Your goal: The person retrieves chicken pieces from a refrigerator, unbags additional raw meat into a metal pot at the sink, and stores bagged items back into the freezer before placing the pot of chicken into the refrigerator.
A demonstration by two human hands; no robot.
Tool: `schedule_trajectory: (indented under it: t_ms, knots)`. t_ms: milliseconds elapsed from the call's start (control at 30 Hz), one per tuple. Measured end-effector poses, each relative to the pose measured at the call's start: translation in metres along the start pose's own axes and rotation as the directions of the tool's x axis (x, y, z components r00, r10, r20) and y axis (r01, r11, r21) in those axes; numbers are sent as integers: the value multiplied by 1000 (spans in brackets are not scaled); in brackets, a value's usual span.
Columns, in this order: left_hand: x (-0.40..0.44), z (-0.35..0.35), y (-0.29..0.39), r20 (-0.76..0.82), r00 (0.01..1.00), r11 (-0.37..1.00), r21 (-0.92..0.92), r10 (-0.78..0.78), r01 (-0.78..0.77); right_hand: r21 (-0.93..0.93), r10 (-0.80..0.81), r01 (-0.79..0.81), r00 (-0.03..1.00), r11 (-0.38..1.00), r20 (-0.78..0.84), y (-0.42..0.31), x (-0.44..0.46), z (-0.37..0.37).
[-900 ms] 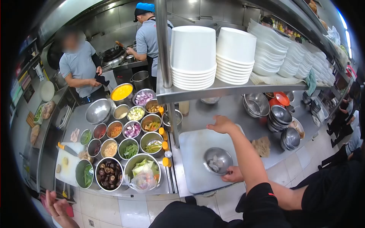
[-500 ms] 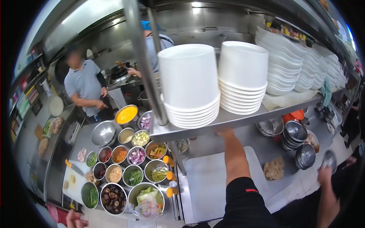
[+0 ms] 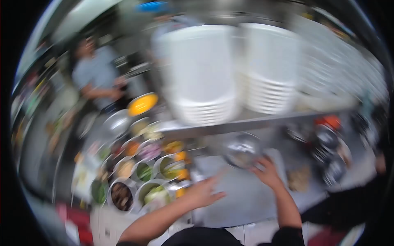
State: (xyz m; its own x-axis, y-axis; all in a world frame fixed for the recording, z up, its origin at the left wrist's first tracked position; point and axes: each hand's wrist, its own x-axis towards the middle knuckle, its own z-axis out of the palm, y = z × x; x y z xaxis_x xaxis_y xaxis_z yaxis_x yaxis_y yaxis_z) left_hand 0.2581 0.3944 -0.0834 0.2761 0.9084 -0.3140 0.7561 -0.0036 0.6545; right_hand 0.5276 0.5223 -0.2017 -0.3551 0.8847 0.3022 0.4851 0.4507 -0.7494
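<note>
A round metal bowl (image 3: 242,148) is at the back of the pale cutting board (image 3: 242,197). My right hand (image 3: 266,172) grips the bowl's near right rim. To the left, my left hand (image 3: 205,192) reaches over the board, thumb apart from the fingers and holding nothing. Motion blurs its fingertips, which are short of the bowl. Whatever may be inside the bowl is too smeared to make out.
Left of the board stand several metal containers of cut vegetables, one with dark mushrooms (image 3: 122,197). Above the board runs a metal shelf (image 3: 213,129) with stacked white tubs (image 3: 203,69). Metal bowls (image 3: 328,137) and a brown lump (image 3: 298,178) lie right. Two people stand behind.
My right hand has come back from under the shelf with the metal bowl. My left hand has moved from the lower left to over the board. The camera view has shifted and blurred.
</note>
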Motion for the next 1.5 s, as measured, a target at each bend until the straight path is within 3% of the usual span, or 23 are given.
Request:
schedule_trajectory:
  t_ms: [33,100,167,200,233,267,300,333,367,433,500,533,600,633,767,900,1067,1167,1200,1267,1300,1333,1500]
  knots:
    - [26,31,-33,-251,889,918,-2,383,-396,76,79,-84,995,994,65,-20,-22,-7]
    - [51,53,-41,-5,995,994,45,98,-98,-144,-22,33,997,989,76,-26,-60,-12]
    - [61,61,-45,27,1000,993,113,14,-17,-66,101,-81,909,995,404,-37,-61,-51]
    - [59,68,-48,24,999,988,144,45,-48,-720,533,-132,764,681,365,-128,-31,-88]
    - [57,79,-51,-8,998,990,127,61,-60,-659,488,-221,836,719,252,-63,-39,-116]
    - [53,80,-52,-40,995,989,116,92,-87,-704,225,-126,973,699,49,16,-35,-149]
    - [54,83,-48,-66,988,985,109,140,-132,-786,-118,-83,974,613,-195,91,-31,-180]
    - [55,88,-49,-114,978,981,97,176,-165,-838,-396,-127,837,530,-377,169,-27,-212]
    - [61,98,-53,-144,962,972,82,232,-222,-846,-394,-148,835,512,-385,198,-21,-242]
    - [58,105,-58,-171,947,962,48,272,-268,-786,-78,-268,926,557,-370,214,-23,-270]
    - [55,105,-60,-156,914,927,107,373,-360,-766,35,-350,918,539,-395,220,-41,-278]
    - [51,108,-67,-186,911,929,124,367,-349,-794,294,-484,871,367,-394,177,-29,-272]
    - [36,100,-60,-153,944,950,163,292,-267,-781,228,-524,851,339,-473,171,-29,-264]
    - [32,94,-51,-129,978,986,54,165,-159,-675,387,-652,754,346,-530,133,-18,-264]
    - [30,85,-31,-162,971,983,87,175,-162,-539,185,-688,684,485,-706,113,-14,-258]
    - [20,76,-22,-203,974,995,23,104,-101,-563,-41,-590,668,579,-743,70,-37,-252]
    - [-36,46,-14,-144,962,973,56,231,-225,-483,121,-507,769,714,-628,-51,-100,-223]
    - [-75,37,-45,-250,884,876,-190,394,-444,-261,174,-317,874,912,-454,-99,-131,-207]
    - [-90,41,-68,-279,908,804,-433,312,-409,-148,156,-225,914,963,-375,-112,-131,-198]
    - [-144,12,-68,-238,948,946,-197,210,-258,-85,-45,17,940,996,-337,-129,-124,-176]
    - [-170,8,-77,-321,936,947,-232,143,-224,-78,-108,88,945,993,-307,-142,-121,-161]
    - [-188,6,-100,-420,869,889,-245,263,-387,-89,-200,181,935,979,-295,-159,-109,-152]
    - [-354,-16,-185,-705,694,930,-140,147,-339,114,-371,393,912,913,-174,-260,-82,-53]
